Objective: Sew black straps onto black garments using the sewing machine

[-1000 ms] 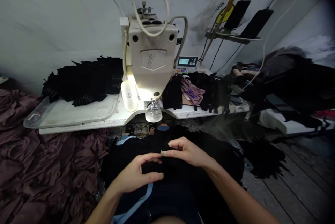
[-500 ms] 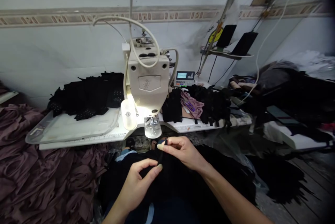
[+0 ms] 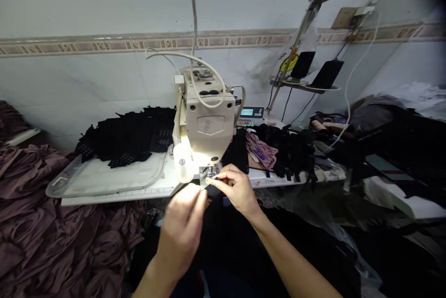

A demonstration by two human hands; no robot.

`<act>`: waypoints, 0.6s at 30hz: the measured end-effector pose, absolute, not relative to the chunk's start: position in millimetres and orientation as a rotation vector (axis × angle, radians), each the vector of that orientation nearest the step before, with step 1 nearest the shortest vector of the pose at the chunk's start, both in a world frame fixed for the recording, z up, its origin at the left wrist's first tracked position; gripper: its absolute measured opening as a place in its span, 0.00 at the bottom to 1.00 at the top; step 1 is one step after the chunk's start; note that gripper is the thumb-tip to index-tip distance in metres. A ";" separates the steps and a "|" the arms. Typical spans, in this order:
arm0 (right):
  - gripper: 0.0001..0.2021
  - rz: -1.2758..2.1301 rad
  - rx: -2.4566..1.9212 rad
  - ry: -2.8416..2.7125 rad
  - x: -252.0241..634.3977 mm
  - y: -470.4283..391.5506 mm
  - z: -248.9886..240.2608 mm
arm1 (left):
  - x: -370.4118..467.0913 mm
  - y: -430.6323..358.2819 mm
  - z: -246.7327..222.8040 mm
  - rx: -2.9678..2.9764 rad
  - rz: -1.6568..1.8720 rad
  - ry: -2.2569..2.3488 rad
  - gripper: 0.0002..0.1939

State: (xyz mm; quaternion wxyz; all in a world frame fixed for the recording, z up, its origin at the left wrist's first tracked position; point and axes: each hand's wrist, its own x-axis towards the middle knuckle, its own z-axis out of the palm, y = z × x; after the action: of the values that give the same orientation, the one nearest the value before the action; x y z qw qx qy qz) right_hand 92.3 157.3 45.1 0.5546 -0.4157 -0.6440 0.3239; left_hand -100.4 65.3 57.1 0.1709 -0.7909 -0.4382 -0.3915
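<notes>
Right hand (image 3: 240, 192) pinches a small black fabric piece (image 3: 216, 178) just beside the presser foot (image 3: 211, 171). Left hand (image 3: 184, 223): blurred, fingers bunched, grip unclear. Apparent step: close placement at the foot, calling for steady, clear fingertips.

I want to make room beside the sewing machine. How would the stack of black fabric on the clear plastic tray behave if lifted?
The black fabric would probably flop, since its corners sag onto the tray. Its many uneven edges suggest loose layers, so it may slide apart unless supported from below. It seems unlikely to break, being soft-looking cloth.
</notes>
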 end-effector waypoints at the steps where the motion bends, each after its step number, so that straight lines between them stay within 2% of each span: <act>1: 0.15 0.754 -0.973 -1.533 93.0 156.7 46.5 | -92.7 64.1 54.3 -2.301 -1.027 -1.148 0.29; 5: 0.12 0.626 -0.916 -1.744 104.6 154.3 57.3 | -67.3 68.1 39.2 -2.297 -0.857 -1.172 0.31; 10: 0.14 0.358 -0.810 -2.134 131.2 150.6 58.9 | -64.1 73.3 33.6 -2.259 -0.959 -1.190 0.26; 13: 0.18 0.423 -0.805 -2.095 137.8 146.0 47.6 | -64.4 71.7 39.3 -2.328 -0.990 -1.182 0.25; 18: 0.19 0.697 -0.904 -1.777 124.4 132.5 21.8 | -57.9 72.3 41.9 -2.293 -0.949 -1.193 0.26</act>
State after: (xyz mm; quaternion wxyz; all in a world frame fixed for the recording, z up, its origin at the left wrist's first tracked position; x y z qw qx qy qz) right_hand 124.4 132.5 21.8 0.4925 -0.3725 -0.7322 0.2874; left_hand -57.9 72.3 41.9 0.1927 -0.8172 -0.4251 -0.3381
